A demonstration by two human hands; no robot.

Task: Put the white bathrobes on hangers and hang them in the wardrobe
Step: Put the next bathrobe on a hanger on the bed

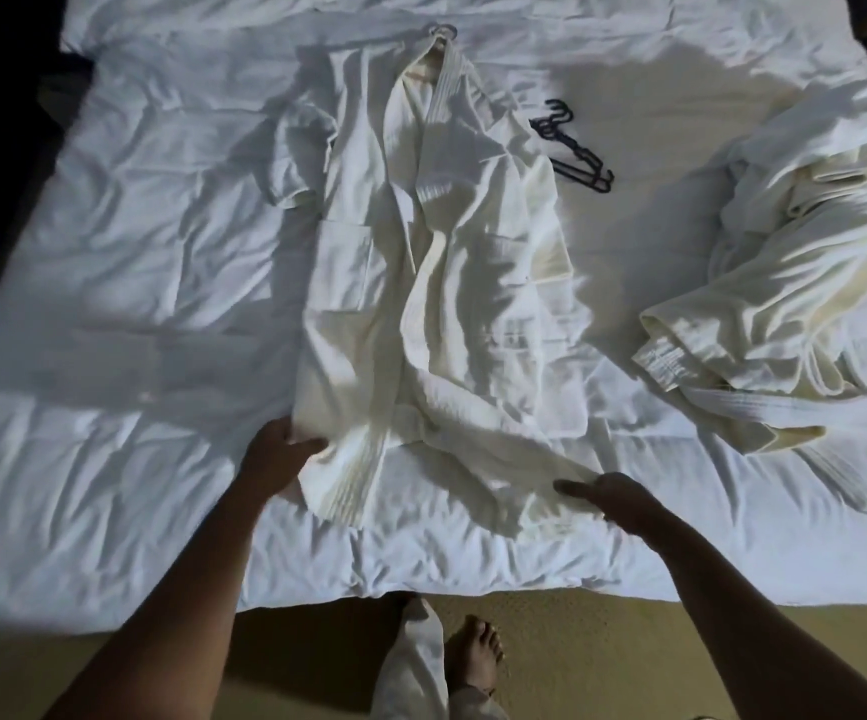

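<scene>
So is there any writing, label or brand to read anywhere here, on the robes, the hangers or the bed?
None can be read.
Spread robe: no tag or logo shows.
Crumpled robe: no text shows.
Dark hangers: too small to tell any marking.
Bed sheet: plain white, no print.

The room is dim, with warm light coming from above and behind the viewer. A broad soft shadow lies across the middle of the bed (109, 314); the left side looks bluish, the right yellower. Corners fall to black. Wide-angle bending curves the bed's edges. Detail is soft and slightly smeared.
</scene>
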